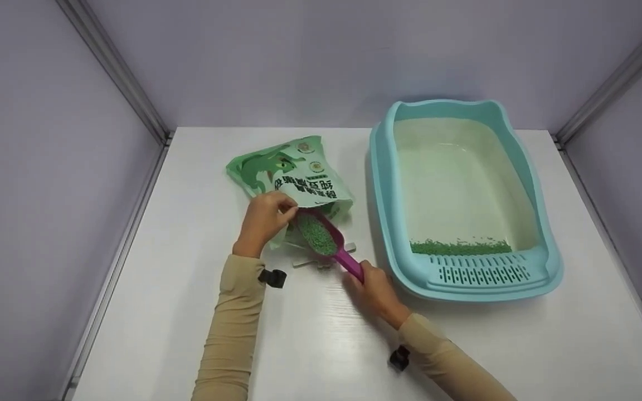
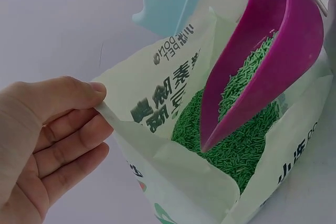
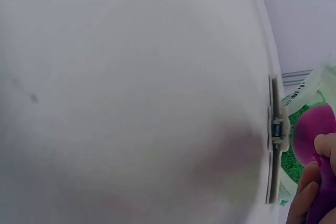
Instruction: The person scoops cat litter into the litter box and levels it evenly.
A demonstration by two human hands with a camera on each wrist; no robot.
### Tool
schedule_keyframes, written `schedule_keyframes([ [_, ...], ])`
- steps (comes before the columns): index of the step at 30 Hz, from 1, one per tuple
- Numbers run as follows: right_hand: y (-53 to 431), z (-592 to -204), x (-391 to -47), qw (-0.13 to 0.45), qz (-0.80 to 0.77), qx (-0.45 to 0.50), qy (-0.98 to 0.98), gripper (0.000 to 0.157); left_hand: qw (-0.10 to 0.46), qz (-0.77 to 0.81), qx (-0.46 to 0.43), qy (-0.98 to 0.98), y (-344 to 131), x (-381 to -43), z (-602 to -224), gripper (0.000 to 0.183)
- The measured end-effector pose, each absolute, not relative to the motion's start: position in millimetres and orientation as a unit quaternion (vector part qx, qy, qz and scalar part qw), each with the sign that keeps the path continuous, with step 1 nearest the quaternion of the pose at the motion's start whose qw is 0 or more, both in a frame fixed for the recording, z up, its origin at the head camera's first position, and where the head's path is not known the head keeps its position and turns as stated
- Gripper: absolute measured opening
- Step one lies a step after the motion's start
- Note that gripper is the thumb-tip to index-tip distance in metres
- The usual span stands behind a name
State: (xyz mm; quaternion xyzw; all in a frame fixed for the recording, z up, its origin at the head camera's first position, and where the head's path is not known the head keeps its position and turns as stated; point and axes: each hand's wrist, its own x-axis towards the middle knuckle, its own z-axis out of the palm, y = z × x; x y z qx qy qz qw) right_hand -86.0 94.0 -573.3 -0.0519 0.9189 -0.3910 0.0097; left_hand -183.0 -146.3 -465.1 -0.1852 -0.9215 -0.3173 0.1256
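A green and white bag of cat litter (image 1: 304,167) lies on the table with its mouth facing the person. My left hand (image 1: 267,218) pinches the edge of the bag's mouth between thumb and index finger; its other fingers are loosely bent in the left wrist view. Green pellets (image 2: 194,124) fill the inside of the bag. My right hand (image 1: 378,289) grips the handle of a magenta scoop (image 1: 343,259). Green pellets lie in the scoop's bowl, whose tip is at the bag's opening, over the pellets inside in the left wrist view.
To the right stands a light blue litter box (image 1: 382,223) with a slotted front ledge and green pellets along its near inner edge. A pale sealing clip (image 3: 275,135) lies on the white table (image 1: 304,334) near the bag's mouth. Walls (image 1: 321,61) surround the table's back and sides.
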Motion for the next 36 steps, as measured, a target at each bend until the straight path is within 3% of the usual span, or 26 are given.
schedule_keyframes([
  [24,107,-535,-58,-0.05,-0.305,-0.115,0.944,0.027,0.116,-0.32,-0.182,-0.922,-147,-182,-464,0.008],
  [36,119,-515,-50,-0.021,-0.306,-0.101,0.947,0.026,0.108,-0.322,-0.184,-0.922,-148,-183,-464,0.009],
])
